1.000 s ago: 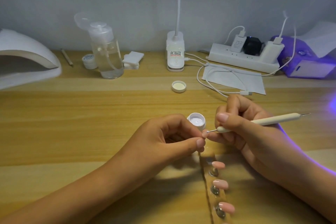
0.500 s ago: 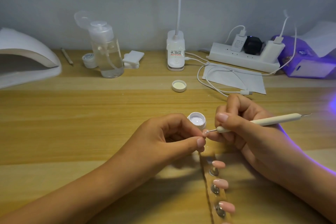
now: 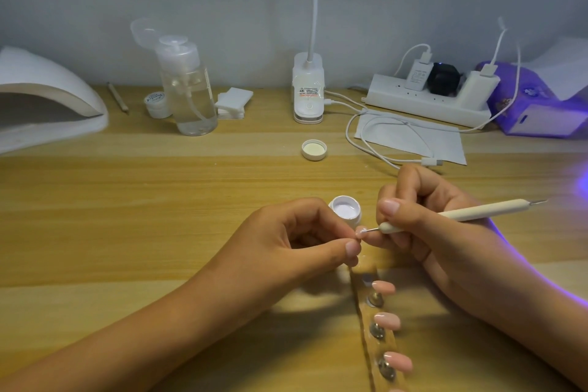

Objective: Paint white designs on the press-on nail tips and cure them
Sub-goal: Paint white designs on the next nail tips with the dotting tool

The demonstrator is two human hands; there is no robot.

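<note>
Now mid-design, your left hand pinches one pink nail tip between thumb and forefinger, raised off the desk so its face turns toward you. Your right hand grips the dotting tool like a pen, metal point on the tip, hands close together, probably for steadiness. The open pot of white gel sits just beyond at twelve o'clock, handy for reloading. Three spare tips wait on the holder strip at six o'clock, and the curing lamp stands at ten.
</note>
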